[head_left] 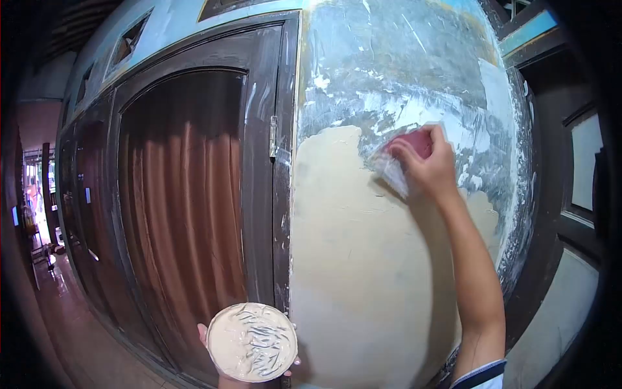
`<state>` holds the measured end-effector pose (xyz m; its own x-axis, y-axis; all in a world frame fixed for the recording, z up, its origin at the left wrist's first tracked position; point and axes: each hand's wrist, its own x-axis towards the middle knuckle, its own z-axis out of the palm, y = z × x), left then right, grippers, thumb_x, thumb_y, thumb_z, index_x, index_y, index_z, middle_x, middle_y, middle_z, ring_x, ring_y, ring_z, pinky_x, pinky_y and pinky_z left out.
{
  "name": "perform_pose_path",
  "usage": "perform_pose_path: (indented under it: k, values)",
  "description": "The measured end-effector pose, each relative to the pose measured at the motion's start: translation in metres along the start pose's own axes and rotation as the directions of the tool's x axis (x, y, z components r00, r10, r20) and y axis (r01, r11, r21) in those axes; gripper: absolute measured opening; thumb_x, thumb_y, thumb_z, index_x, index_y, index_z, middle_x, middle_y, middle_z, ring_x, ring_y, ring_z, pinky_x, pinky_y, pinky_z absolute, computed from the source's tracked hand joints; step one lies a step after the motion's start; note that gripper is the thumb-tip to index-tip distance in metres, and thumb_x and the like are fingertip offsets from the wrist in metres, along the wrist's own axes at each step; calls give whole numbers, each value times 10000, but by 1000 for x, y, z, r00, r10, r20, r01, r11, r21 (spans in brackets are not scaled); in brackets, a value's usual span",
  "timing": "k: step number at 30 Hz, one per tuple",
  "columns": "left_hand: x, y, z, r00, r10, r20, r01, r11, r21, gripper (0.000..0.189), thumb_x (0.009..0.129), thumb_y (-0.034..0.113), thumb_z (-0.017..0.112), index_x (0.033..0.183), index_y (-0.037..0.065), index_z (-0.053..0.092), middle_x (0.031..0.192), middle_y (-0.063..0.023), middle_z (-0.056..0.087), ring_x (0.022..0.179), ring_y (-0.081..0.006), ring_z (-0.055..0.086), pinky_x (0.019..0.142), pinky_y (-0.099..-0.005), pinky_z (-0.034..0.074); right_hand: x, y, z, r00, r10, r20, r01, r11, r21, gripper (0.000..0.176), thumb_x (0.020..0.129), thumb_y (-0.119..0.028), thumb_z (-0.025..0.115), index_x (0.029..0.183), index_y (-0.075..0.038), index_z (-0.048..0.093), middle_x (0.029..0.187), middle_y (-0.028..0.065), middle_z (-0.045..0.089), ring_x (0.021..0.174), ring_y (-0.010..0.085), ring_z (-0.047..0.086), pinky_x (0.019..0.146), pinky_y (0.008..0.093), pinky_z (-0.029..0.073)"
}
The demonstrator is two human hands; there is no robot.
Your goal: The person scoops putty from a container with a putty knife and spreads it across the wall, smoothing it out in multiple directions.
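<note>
Red spreader, between right thumb and fingers, at patchy wall

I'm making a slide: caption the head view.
Right hand holds a spreader at a partly coated wall; left hand holds a round plate of beige paste.

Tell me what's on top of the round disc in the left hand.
Cream paste is spread over the round disc, smoother toward the left, streaked with dark marks elsewhere. The surface under the thicker paste is hidden.

I have right hand before wall | left hand under plate, before door | paste on plate | door left of wall
</note>
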<state>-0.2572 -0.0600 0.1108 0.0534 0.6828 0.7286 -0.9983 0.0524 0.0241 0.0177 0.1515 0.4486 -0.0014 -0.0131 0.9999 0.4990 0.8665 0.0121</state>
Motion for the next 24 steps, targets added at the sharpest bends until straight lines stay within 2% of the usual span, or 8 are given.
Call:
perform_pose_path:
  k: [2,4,9,11,14,17,20,24]
  values:
    - [-1,3,-1,1000,-14,3,14,1000,20,1218,779,930,490,1644,108,249,1650,-366,160,1329,-744,314,898,-924,313,-35,-3,4,904,-402,144,422,891,-168,567,786,-538,851,1060,-84,651,911,125,665,872,322,624,861,425,429]
    - [-3,7,-2,1000,-22,5,22,999,44,1212,782,929,486,1644,110,251,1650,-362,168,1332,-741,314,898,-925,313,-56,1,10,845,-445,297,509,839,-192,587,781,-561,842,1076,-92,648,894,108,645,871,304,609,844,410,409]
    - [-1,-9,9,997,48,-62,-45,998,39,1245,728,968,489,1629,131,291,1613,-367,239,1270,-743,379,881,-896,377,4,19,-9,982,-150,-116,113,955,-273,571,793,-493,861,1085,-61,628,975,137,688,896,319,648,880,434,452]
    - [-4,-10,-1,985,130,-114,-127,991,31,1294,678,1001,498,1617,132,313,1584,-370,288,1246,-753,395,882,-884,407,8,13,-19,986,113,-121,-102,990,94,555,785,-443,882,1075,-46,625,1000,149,702,916,325,667,864,424,482]
    - [6,-22,10,995,-25,-97,30,998,55,1289,684,1000,494,1610,121,320,1586,-366,289,1258,-751,390,889,-883,406,-40,10,-5,907,-409,103,416,907,-68,559,784,-460,879,1087,-61,631,895,125,664,868,333,634,819,417,478]
    - [15,-42,8,995,-11,-100,14,999,34,1279,693,992,497,1604,110,325,1579,-373,293,1253,-749,400,893,-877,413,-55,13,3,842,-441,310,503,850,-159,601,794,-538,841,1114,-71,640,921,127,653,850,345,624,801,426,459]
    - [26,-62,-5,991,40,-128,-30,996,80,1231,740,973,470,1615,120,316,1582,-400,279,1221,-758,420,827,-875,435,-3,26,-11,980,-197,-33,183,951,-247,584,824,-502,832,1142,-55,631,953,149,666,911,369,637,828,446,478]
    - [47,-86,-6,994,-38,-98,50,991,122,1248,741,984,452,1612,101,308,1564,-412,284,1184,-763,440,842,-857,457,18,35,-45,992,5,-125,-2,1000,21,506,900,-346,793,1213,-2,596,1136,232,652,1023,406,638,915,462,505]
